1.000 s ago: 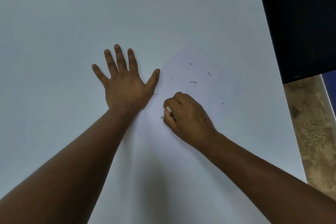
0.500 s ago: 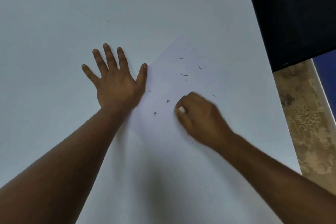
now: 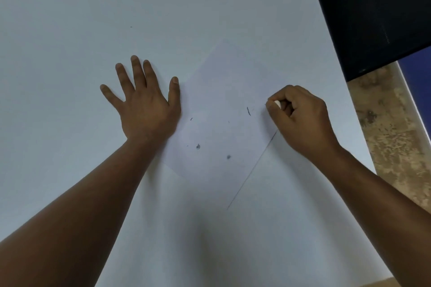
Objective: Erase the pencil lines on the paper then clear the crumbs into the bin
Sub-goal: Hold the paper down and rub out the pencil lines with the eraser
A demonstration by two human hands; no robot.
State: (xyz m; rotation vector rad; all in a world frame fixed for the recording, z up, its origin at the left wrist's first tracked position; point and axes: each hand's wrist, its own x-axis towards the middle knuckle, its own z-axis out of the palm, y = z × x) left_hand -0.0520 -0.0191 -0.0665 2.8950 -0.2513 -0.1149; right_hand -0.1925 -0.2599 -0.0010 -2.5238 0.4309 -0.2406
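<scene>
Now the left hand [image 3: 142,102] lies flat with its fingers [image 3: 137,70] spread, the palm on the white worktop [image 3: 70,18] and the thumb side pressing the left edge of the sheet of paper [image 3: 221,91] so it does not slide. At the right edge of the sheet, the right hand [image 3: 300,119] has its fingers curled, and they pinch a small white eraser [image 3: 277,103], of which only the tip shows, very near the paper surface. Several dark eraser crumbs [image 3: 198,146] are scattered on the lower and middle part of the sheet, and one short pencil mark [image 3: 248,111] sits just beside the eraser. I judge that the erasing step is in hand and is near its end. The next move probably calls for rubbing out this last mark with firm, short strokes while the left hand holds the sheet. After this the crumbs must be gathered; no bin is visible in this view, only a dark object [image 3: 373,11] at the upper right corner.
</scene>
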